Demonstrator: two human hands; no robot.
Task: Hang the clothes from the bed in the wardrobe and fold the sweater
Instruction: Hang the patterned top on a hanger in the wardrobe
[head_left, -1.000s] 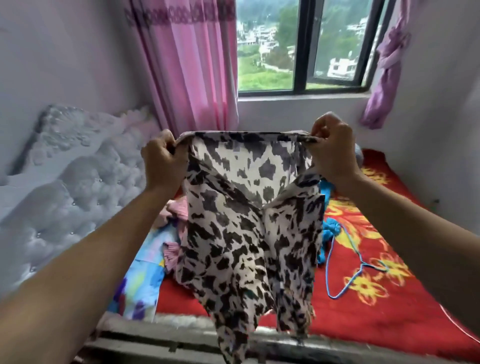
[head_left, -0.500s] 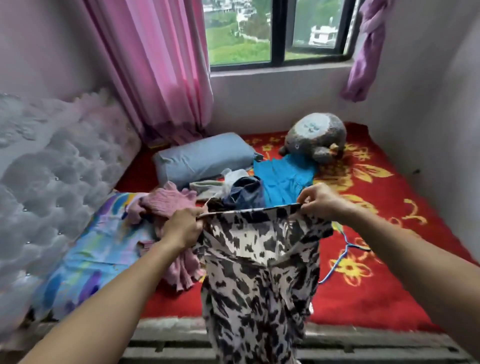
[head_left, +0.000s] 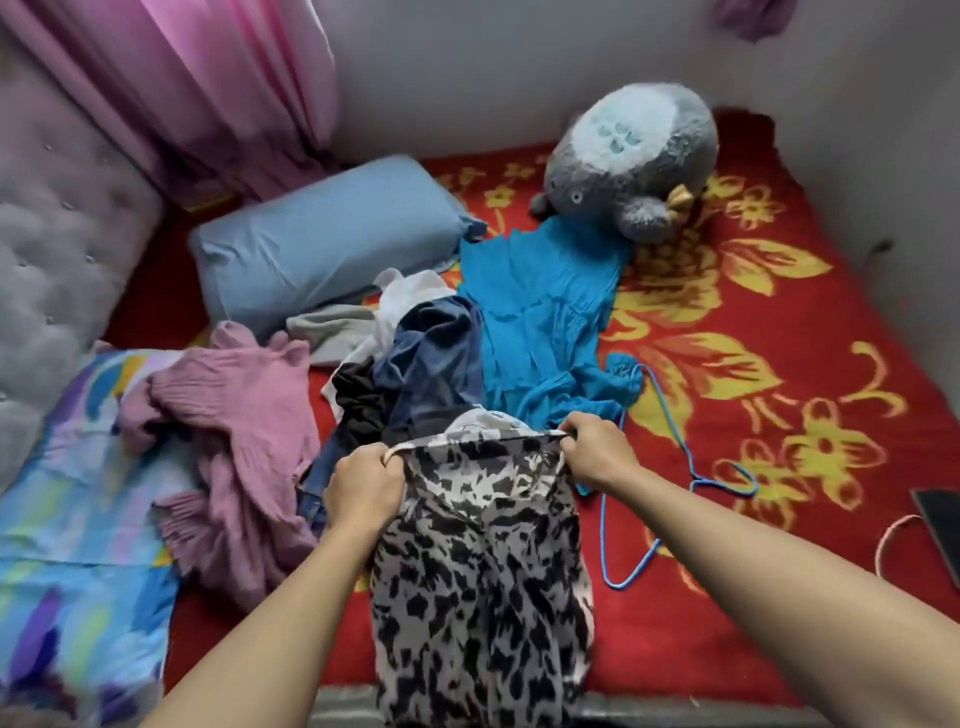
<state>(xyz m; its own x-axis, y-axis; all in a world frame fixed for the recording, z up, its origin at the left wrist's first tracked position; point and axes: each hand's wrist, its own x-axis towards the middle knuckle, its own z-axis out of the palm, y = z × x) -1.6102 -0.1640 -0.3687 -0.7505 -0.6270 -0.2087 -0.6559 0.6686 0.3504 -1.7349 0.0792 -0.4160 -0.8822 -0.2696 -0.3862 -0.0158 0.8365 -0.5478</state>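
Left hand (head_left: 366, 486) and right hand (head_left: 597, 449) each pinch a corner of the black-and-white patterned garment (head_left: 483, 571), top edge stretched crosswise, its length hanging toward the viewer over the red bed (head_left: 727, 597).

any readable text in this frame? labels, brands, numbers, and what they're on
None readable.
The black-and-white patterned garment, gripped by the left hand and right hand, shows only its print; no label in view.
The red bedspread carries yellow flowers, not letters.
The plush toy shows no tag.
The dark flat object at the right edge shows nothing legible.
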